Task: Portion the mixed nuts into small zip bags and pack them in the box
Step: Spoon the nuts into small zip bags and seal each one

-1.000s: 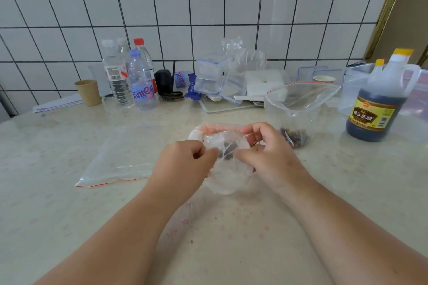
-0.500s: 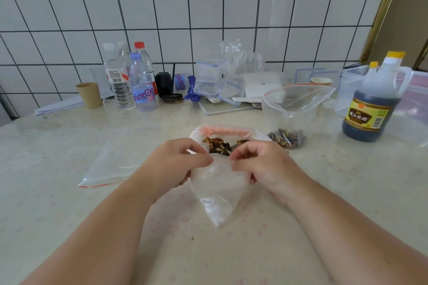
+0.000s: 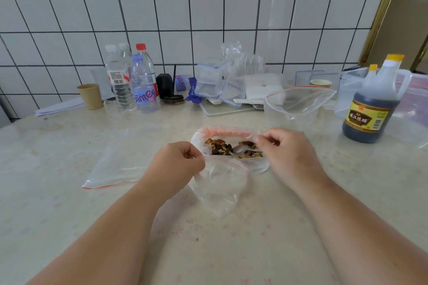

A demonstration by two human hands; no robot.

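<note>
Far off to the left of the fingers a brown paper cup [image 3: 90, 96] stands on the surface [image 3: 58, 203], then a cluster of water bottles [image 3: 142, 85] against the tiled wall. Nearer, a flat empty zip bag [image 3: 120, 164] lies just left of the left hand [image 3: 178, 164]. That hand's fingers [image 3: 193, 154] are curled and pinch the near edge of a small zip bag [image 3: 220, 187], whose empty body hangs toward the person. Just beyond the fingertips sits the bag of mixed nuts [image 3: 222, 146], its pink rim rolled open, with a metal spoon [image 3: 240, 149] lying in it. The right hand [image 3: 287, 155] is curled too; its fingers [image 3: 266, 140] pinch clear plastic at the nut bag's right rim, though I cannot tell which bag's edge it is. Behind it a larger zip bag [image 3: 298, 104] stands open, and stacked clear boxes [image 3: 215, 81] sit by the wall. Far right stands a vinegar jug [image 3: 370, 109].
</note>
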